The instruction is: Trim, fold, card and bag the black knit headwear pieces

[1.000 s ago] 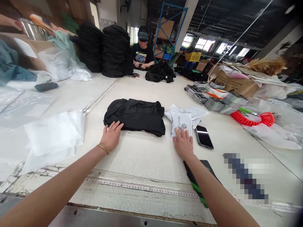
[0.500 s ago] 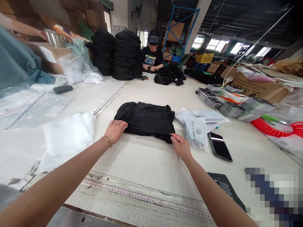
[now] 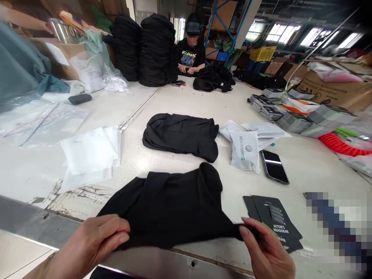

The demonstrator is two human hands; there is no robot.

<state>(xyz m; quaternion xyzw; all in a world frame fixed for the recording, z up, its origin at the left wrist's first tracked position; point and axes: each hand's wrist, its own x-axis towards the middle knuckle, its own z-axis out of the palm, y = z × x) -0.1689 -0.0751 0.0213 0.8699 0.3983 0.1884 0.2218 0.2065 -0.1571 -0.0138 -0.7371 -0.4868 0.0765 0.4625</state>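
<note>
A piece of black cloth headgear (image 3: 171, 209) is stretched over the table's near edge, its far side rising in a loose fold. My left hand (image 3: 99, 238) is closed on its left end. At the right, my right hand (image 3: 266, 248) pinches a drawn-out corner between thumb and fingers. Just beyond lies a flat stack of the same black headgear (image 3: 180, 135), apart from both hands. Beside my right hand are dark printed cards (image 3: 276, 221) reading "HEADGEAR", fanned on the table.
Translucent white bags (image 3: 87, 155) lie to the left. At the right are a packed ROCKBROS pouch (image 3: 244, 149), a phone (image 3: 275, 166), boxed stacks (image 3: 293, 122) and a red coiled hose (image 3: 344, 145). Tall black cloth piles (image 3: 157, 50) and a seated person (image 3: 192, 50) are across the table.
Both hands have moved back toward me from the stack, bringing one black piece with them. The stack stays behind, lying flatter. The printed cards, partly covered by my right arm before, now show.
</note>
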